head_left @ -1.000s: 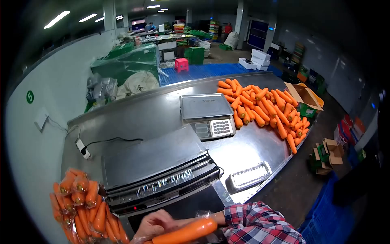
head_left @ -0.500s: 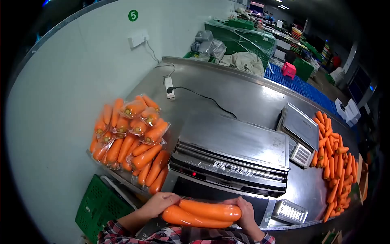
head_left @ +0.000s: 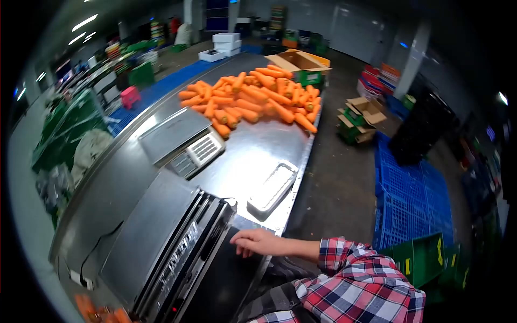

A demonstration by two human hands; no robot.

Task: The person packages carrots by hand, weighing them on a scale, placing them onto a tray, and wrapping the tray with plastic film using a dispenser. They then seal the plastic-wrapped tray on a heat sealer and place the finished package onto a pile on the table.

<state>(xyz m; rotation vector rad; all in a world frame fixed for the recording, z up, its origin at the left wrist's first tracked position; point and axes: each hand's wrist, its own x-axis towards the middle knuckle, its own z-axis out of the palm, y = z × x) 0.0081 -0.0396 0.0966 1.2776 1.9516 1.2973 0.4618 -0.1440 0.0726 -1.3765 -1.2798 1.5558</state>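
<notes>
My right hand (head_left: 258, 241) hangs over the black front shelf (head_left: 223, 274) of a metal sealing machine (head_left: 148, 231), palm down. Its fingers are loosely bent and apart, with nothing visible in them. My left hand is out of view. Close to my right hand, a shallow metal tray (head_left: 273, 191) lies on the steel table (head_left: 242, 167). Beyond it sits a digital scale (head_left: 180, 140) with a flat pan. A large heap of loose carrots (head_left: 253, 97) covers the far end. Some bagged carrots (head_left: 99, 312) show, blurred, at the lower left edge.
An open cardboard box (head_left: 299, 60) stands past the carrots. On the floor to the right are another opened carton (head_left: 363, 116), a blue plastic pallet (head_left: 412, 188) and green crates (head_left: 423, 261). A power cord (head_left: 99, 245) runs behind the machine.
The view has swung right, toward the loose carrots. The bag of carrots that both hands held is no longer in view. My right hand has let go of it; my left hand has left the frame.
</notes>
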